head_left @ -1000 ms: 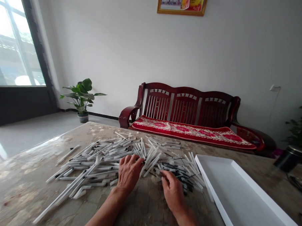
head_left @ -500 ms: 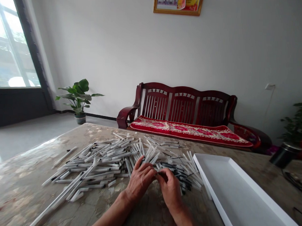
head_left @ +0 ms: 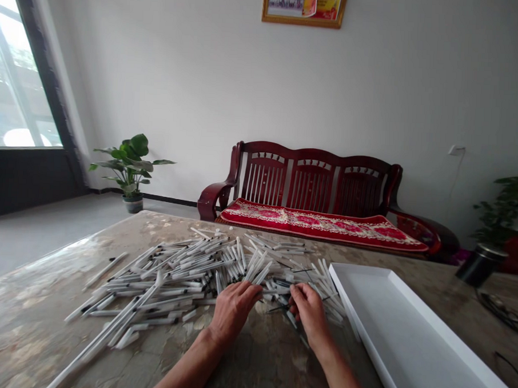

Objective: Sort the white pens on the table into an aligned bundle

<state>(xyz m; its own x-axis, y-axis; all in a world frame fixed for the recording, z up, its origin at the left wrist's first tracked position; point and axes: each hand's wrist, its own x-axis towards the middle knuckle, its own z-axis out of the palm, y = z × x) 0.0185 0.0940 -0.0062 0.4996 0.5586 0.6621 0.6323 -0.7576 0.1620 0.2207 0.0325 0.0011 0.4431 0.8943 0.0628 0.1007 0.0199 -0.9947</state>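
A large heap of white pen-like tubes with black ends (head_left: 187, 265) covers the middle of the table. My left hand (head_left: 234, 307) is at the heap's near edge, palm down, its fingers bent and close together; what they hold, if anything, is hidden. To its right, my right hand (head_left: 309, 310) is closed over the small dark pieces (head_left: 283, 284), with thumb and fingertips pressed together. Whatever is in its grip is too small and dark to make out. The two hands are apart.
A shallow white box (head_left: 424, 338) lies on the right of the table (head_left: 30, 321). Behind it stand a black cylinder (head_left: 481, 264) and dark cables (head_left: 500, 312). Beyond the table are a red wooden bench (head_left: 311, 185) and a potted plant (head_left: 134, 163).
My hands were together at the fingertips and have drawn apart. The right has moved right to the dark pieces, while the left has shifted slightly left and its thumb side has lowered.
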